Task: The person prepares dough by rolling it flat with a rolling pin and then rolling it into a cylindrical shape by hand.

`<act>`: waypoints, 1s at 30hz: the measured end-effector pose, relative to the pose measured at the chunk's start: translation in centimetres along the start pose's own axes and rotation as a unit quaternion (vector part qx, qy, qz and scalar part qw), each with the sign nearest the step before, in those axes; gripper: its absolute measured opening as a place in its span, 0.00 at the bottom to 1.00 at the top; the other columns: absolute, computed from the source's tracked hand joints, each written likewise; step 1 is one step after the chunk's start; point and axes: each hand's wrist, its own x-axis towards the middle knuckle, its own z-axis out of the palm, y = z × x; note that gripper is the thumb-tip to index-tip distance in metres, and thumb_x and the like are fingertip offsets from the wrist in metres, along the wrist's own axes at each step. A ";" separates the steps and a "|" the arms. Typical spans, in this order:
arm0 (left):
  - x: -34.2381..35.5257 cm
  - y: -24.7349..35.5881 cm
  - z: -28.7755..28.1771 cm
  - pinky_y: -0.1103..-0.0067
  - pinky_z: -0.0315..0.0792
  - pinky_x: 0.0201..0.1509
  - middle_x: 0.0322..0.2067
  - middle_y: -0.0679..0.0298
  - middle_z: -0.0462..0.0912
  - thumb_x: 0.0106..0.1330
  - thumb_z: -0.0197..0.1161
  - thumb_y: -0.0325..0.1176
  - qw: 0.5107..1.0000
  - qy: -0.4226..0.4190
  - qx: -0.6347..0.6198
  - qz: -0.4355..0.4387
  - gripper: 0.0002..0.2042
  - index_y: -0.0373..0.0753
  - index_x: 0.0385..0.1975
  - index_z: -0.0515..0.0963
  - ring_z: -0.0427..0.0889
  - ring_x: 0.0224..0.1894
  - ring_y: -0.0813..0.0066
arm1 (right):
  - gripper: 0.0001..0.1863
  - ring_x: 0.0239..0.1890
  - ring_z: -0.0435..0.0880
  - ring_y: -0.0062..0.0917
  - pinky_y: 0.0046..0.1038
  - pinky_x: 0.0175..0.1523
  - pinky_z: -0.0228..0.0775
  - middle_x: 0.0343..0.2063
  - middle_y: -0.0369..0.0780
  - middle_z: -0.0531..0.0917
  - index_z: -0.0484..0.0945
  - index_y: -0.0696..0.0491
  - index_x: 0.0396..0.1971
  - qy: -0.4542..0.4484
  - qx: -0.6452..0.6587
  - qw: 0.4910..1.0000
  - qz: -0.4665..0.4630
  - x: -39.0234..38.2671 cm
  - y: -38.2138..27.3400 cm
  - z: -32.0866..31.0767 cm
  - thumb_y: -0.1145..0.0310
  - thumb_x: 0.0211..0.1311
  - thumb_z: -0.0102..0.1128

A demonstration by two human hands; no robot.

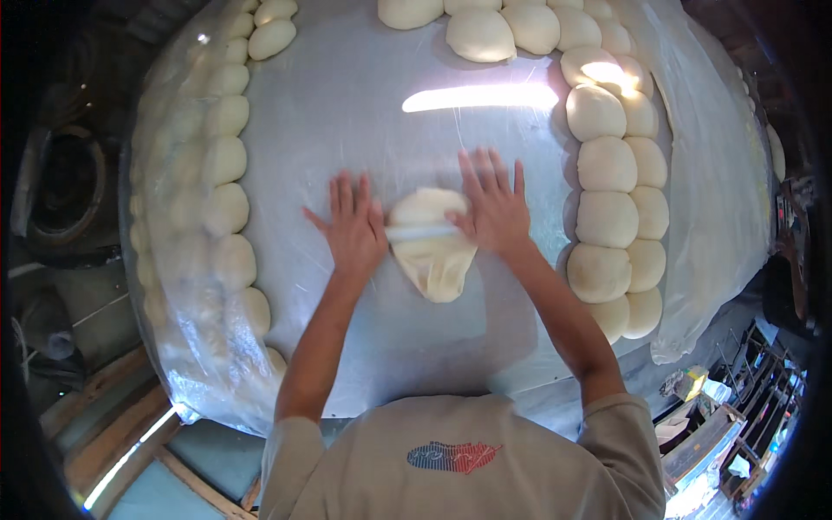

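A flattened piece of pale dough (436,273) lies on the metal tabletop in front of me, rounded at its far end and tapering toward me. Across it runs a slim white rolling pin (421,233), slightly blurred. My left hand (355,227) lies palm down at the pin's left end, fingers stretched and apart. At the other end, my right hand (494,206) is also flat with spread fingers, its thumb over the dough's right edge. Both palms hide the ends of the pin.
Rows of round dough balls (604,165) line the right side, with more dough balls (481,35) at the far edge. Clear plastic sheeting (186,260) covers dough on the left; another plastic sheet (715,173) lies right. A tyre (74,186) stands beyond the table's left side.
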 end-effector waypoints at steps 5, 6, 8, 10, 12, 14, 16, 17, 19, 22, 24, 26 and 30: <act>9.6 2.1 -0.8 0.33 0.24 0.62 0.70 0.49 0.50 0.73 0.34 0.50 0.998 0.042 0.037 -0.041 0.29 0.41 0.70 0.52 0.47 0.73 0.53 | 0.42 0.69 0.57 0.45 0.64 0.66 0.35 0.65 0.50 0.63 0.54 0.52 0.69 0.042 -0.056 0.996 0.049 6.5 3.6 1.5 0.38 0.63 0.44; 8.9 2.8 -0.8 0.33 0.24 0.62 0.70 0.49 0.50 0.73 0.34 0.50 0.998 0.043 0.036 -0.036 0.29 0.41 0.70 0.52 0.47 0.73 0.53 | 0.43 0.69 0.57 0.45 0.64 0.66 0.35 0.65 0.50 0.63 0.54 0.52 0.69 0.044 -0.077 0.995 0.049 6.6 4.0 1.5 0.37 0.63 0.43; 6.3 3.6 -1.0 0.32 0.26 0.62 0.70 0.50 0.49 0.72 0.35 0.54 0.995 0.057 0.062 0.056 0.32 0.41 0.71 0.48 0.47 0.73 0.53 | 0.42 0.69 0.57 0.45 0.64 0.66 0.35 0.65 0.50 0.63 0.55 0.52 0.69 0.072 -0.058 0.995 0.031 3.6 3.9 0.7 0.37 0.63 0.43; 7.4 3.0 0.9 0.32 0.27 0.62 0.70 0.50 0.49 0.72 0.35 0.56 0.996 0.040 0.054 0.065 0.33 0.40 0.71 0.48 0.48 0.73 0.53 | 0.42 0.68 0.58 0.45 0.63 0.67 0.36 0.65 0.50 0.63 0.56 0.53 0.68 0.092 -0.044 0.995 0.003 3.8 4.7 0.7 0.38 0.63 0.43; 10.2 2.5 2.2 0.32 0.27 0.62 0.70 0.50 0.48 0.71 0.36 0.57 0.996 0.022 0.043 0.078 0.35 0.40 0.71 0.47 0.48 0.72 0.52 | 0.40 0.67 0.60 0.45 0.61 0.66 0.41 0.61 0.50 0.67 0.57 0.53 0.67 0.047 -0.031 0.998 0.003 6.7 5.9 1.3 0.41 0.63 0.46; 16.0 2.3 2.3 0.32 0.27 0.62 0.71 0.50 0.47 0.70 0.38 0.57 0.997 0.072 0.022 0.015 0.36 0.39 0.71 0.47 0.48 0.72 0.51 | 0.39 0.65 0.62 0.45 0.61 0.66 0.43 0.59 0.50 0.68 0.58 0.53 0.67 0.044 0.061 0.997 0.031 11.8 7.1 2.5 0.43 0.63 0.48; 20.4 1.2 3.2 0.32 0.26 0.62 0.71 0.50 0.48 0.70 0.39 0.57 0.995 0.093 0.010 -0.036 0.36 0.38 0.70 0.47 0.48 0.72 0.51 | 0.38 0.63 0.63 0.45 0.60 0.65 0.45 0.57 0.50 0.70 0.58 0.53 0.67 0.043 0.157 0.985 0.062 16.6 7.9 2.7 0.45 0.63 0.49; 21.5 0.7 3.3 0.33 0.26 0.62 0.71 0.50 0.48 0.70 0.40 0.57 0.990 0.107 0.008 -0.090 0.37 0.38 0.70 0.47 0.48 0.72 0.50 | 0.37 0.62 0.65 0.45 0.60 0.64 0.47 0.55 0.49 0.71 0.59 0.52 0.66 0.000 0.174 0.981 0.082 18.8 8.0 2.7 0.46 0.63 0.50; 20.4 1.0 3.2 0.32 0.28 0.62 0.70 0.50 0.49 0.69 0.41 0.57 0.993 0.112 0.028 -0.037 0.37 0.37 0.70 0.47 0.48 0.72 0.50 | 0.34 0.59 0.68 0.43 0.58 0.63 0.51 0.53 0.47 0.73 0.63 0.52 0.63 0.127 0.097 0.987 -0.013 18.7 8.6 3.8 0.47 0.63 0.51; 15.6 0.5 3.9 0.31 0.32 0.62 0.70 0.50 0.50 0.70 0.42 0.56 0.995 0.034 0.080 0.039 0.36 0.37 0.70 0.49 0.49 0.72 0.51 | 0.30 0.57 0.69 0.42 0.56 0.62 0.52 0.53 0.46 0.73 0.68 0.53 0.57 0.037 0.039 0.994 -0.096 12.1 9.2 4.0 0.49 0.61 0.53; 16.8 -0.6 4.7 0.31 0.33 0.62 0.70 0.50 0.50 0.70 0.42 0.56 0.990 -0.044 0.114 0.064 0.35 0.36 0.69 0.50 0.50 0.72 0.52 | 0.27 0.57 0.70 0.42 0.53 0.61 0.55 0.52 0.46 0.74 0.70 0.53 0.53 -0.039 0.048 0.995 -0.074 13.7 10.1 4.2 0.51 0.60 0.55; 23.7 -1.3 4.7 0.32 0.34 0.62 0.70 0.50 0.50 0.71 0.42 0.54 0.999 0.012 0.049 0.021 0.33 0.36 0.68 0.53 0.50 0.72 0.53 | 0.24 0.56 0.71 0.42 0.50 0.61 0.58 0.51 0.46 0.74 0.71 0.54 0.50 -0.113 0.050 0.991 -0.055 16.3 10.7 5.1 0.53 0.59 0.57; 24.5 -2.0 3.7 0.35 0.35 0.64 0.67 0.48 0.57 0.71 0.38 0.58 0.999 -0.006 0.031 0.026 0.34 0.36 0.67 0.57 0.52 0.71 0.53 | 0.21 0.54 0.73 0.40 0.34 0.57 0.68 0.46 0.45 0.75 0.72 0.56 0.42 -0.205 -0.024 0.968 -0.145 17.8 9.6 4.3 0.62 0.51 0.66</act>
